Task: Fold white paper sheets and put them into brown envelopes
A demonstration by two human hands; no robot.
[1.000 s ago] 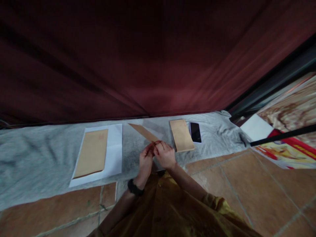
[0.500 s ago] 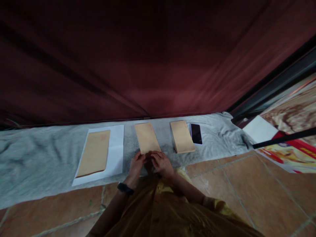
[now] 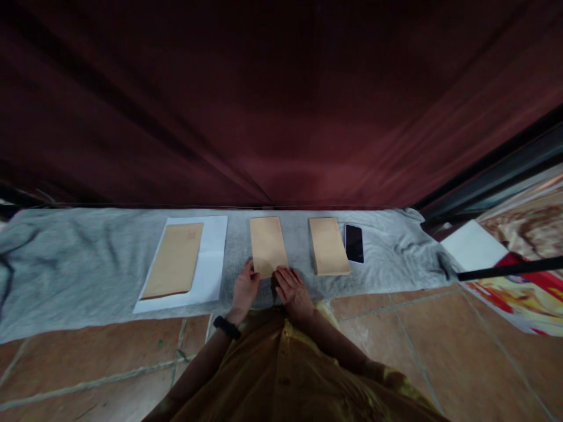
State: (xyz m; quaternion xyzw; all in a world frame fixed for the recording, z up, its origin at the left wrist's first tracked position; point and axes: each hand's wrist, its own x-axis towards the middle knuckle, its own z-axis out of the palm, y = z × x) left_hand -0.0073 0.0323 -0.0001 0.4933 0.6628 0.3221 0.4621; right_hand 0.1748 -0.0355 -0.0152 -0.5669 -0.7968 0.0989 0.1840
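A brown envelope lies flat on the grey cloth straight ahead of me. My left hand rests at its near left corner, thumb touching the edge. My right hand presses fingertips on its near right corner. To the right lies a stack of brown envelopes. To the left a larger brown envelope lies on white paper sheets. A black band sits on my left wrist.
A black phone lies right of the envelope stack. A dark red curtain hangs behind the cloth. Tiled floor runs along the near side. White paper and colourful printed material lie at far right, with a black rod across them.
The envelope, held tilted in both hands a second ago, now lies flat on the cloth. Both hands have lowered to its near edge.
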